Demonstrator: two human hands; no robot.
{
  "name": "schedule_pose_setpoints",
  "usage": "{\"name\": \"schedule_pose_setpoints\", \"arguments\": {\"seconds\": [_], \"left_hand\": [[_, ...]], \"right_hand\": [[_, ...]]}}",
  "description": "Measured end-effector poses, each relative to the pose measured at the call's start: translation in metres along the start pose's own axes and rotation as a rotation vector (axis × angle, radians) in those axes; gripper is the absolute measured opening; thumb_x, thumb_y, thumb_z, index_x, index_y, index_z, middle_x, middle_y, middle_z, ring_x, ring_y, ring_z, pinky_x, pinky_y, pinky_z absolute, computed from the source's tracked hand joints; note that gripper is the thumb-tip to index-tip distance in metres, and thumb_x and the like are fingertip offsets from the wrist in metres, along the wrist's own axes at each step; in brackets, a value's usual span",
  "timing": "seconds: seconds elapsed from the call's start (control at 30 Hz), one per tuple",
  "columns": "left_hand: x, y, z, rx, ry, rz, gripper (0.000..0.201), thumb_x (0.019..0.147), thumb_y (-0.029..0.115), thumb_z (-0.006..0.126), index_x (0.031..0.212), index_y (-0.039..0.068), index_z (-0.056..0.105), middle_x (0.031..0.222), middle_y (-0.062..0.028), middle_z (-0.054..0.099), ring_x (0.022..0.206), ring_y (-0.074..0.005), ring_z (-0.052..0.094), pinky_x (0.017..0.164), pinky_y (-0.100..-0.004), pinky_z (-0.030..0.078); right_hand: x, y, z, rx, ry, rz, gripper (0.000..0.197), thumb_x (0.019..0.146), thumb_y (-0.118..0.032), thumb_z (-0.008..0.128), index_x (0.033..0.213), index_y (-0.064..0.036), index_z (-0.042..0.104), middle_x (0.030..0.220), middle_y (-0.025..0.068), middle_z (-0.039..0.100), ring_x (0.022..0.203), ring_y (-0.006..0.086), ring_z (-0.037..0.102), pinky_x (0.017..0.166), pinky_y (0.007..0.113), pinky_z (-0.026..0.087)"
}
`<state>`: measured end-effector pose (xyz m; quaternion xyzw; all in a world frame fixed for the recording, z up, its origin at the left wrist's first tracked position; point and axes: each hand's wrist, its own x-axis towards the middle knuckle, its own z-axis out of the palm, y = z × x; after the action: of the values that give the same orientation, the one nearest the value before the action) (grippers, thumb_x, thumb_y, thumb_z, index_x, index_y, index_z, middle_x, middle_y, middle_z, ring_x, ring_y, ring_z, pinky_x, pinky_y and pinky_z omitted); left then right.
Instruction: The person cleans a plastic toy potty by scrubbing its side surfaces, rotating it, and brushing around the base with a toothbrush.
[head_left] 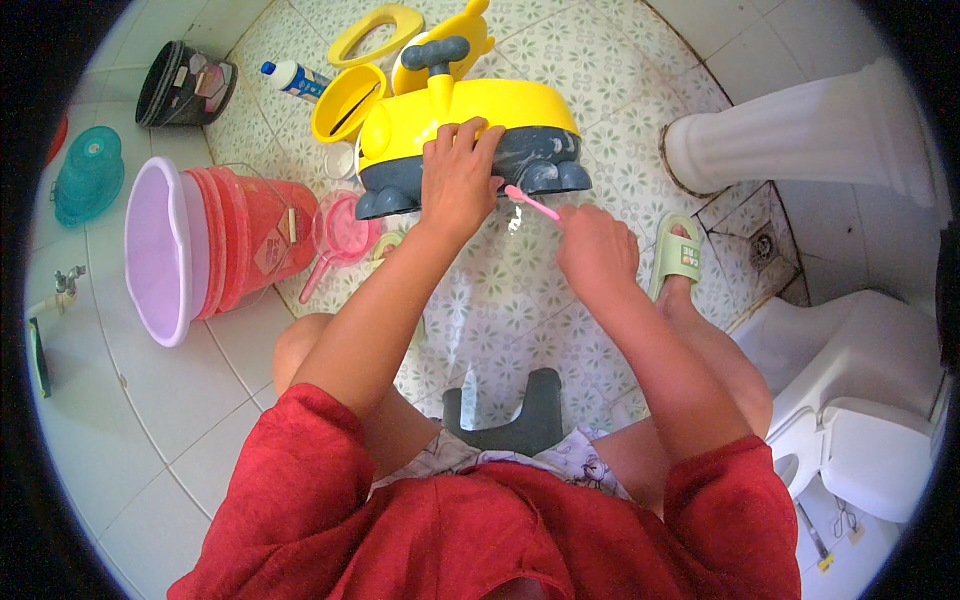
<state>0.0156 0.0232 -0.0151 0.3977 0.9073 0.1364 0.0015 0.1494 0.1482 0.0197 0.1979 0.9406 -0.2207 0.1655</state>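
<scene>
Yellow-grey potty (525, 108) sits far-centre on tiled floor (525, 300). My left hand (459, 178) spread against near side, probably bracing it. Right hand (598, 252) wrapped round pink brush (537, 205), angled far-left, guess so head gets at low grey edge.

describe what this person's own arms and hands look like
The left sleeve and right sleeve are short, loose and plain red fabric, with no printed marking visible. They stop well short of the wrists, leaving the forearms uncovered. The left hand and right hand are ungloved, and no watch, bracelet or ring shows.
</scene>
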Motion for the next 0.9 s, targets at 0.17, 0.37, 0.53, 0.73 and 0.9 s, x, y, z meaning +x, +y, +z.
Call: {"name": "schedule_pose_setpoints", "arguments": {"seconds": [0.17, 0.37, 0.53, 0.73, 0.9], "left_hand": [[0.001, -0.002, 0.002, 0.017, 0.02, 0.007, 0.065, 0.063, 0.01, 0.08, 0.123, 0.013, 0.056, 0.123, -0.0088, 0.054, 0.113, -0.0311, 0.049, 0.091, -0.0415, 0.042], [0.0, -0.002, 0.001, -0.012, -0.005, -0.016, 0.064, 0.063, 0.01, 0.08, 0.122, 0.013, 0.056, 0.118, -0.0105, 0.054, 0.11, -0.0313, 0.05, 0.09, -0.042, 0.042], [0.002, 0.002, 0.0, -0.038, 0.006, -0.007, 0.065, 0.061, 0.008, 0.081, 0.121, 0.013, 0.056, 0.113, -0.011, 0.054, 0.106, -0.0322, 0.051, 0.087, -0.0421, 0.043], [0.001, -0.001, 0.002, -0.041, 0.037, 0.012, 0.065, 0.061, 0.009, 0.081, 0.121, 0.013, 0.056, 0.113, -0.0106, 0.054, 0.106, -0.0316, 0.051, 0.086, -0.0417, 0.043], [0.002, 0.001, -0.001, -0.016, -0.015, -0.02, 0.065, 0.062, 0.013, 0.082, 0.121, 0.013, 0.056, 0.114, -0.0102, 0.054, 0.107, -0.0312, 0.051, 0.087, -0.042, 0.043]], "right_hand": [[0.003, 0.003, -0.012, -0.009, 0.093, 0.036, 0.016, 0.084, -0.007, 0.053, 0.095, -0.0039, 0.065, 0.091, 0.017, 0.066, 0.082, 0.0354, 0.067, 0.072, 0.047, 0.052], [0.003, -0.003, -0.01, -0.046, 0.038, -0.002, 0.017, 0.086, -0.009, 0.051, 0.095, -0.0039, 0.065, 0.09, 0.0167, 0.065, 0.081, 0.0355, 0.067, 0.07, 0.047, 0.052], [0.012, 0.013, -0.012, -0.03, 0.082, 0.078, 0.016, 0.084, -0.008, 0.054, 0.095, -0.0039, 0.065, 0.091, 0.0174, 0.065, 0.083, 0.0354, 0.067, 0.072, 0.048, 0.053], [0.013, 0.011, -0.009, 0.018, 0.057, 0.053, 0.017, 0.083, -0.007, 0.055, 0.096, -0.0038, 0.065, 0.091, 0.0184, 0.065, 0.084, 0.0373, 0.067, 0.073, 0.048, 0.053], [0.009, 0.012, 0.002, 0.114, 0.098, 0.038, 0.017, 0.082, -0.005, 0.055, 0.098, -0.0019, 0.062, 0.088, 0.0205, 0.065, 0.084, 0.0381, 0.066, 0.074, 0.048, 0.053]]}}
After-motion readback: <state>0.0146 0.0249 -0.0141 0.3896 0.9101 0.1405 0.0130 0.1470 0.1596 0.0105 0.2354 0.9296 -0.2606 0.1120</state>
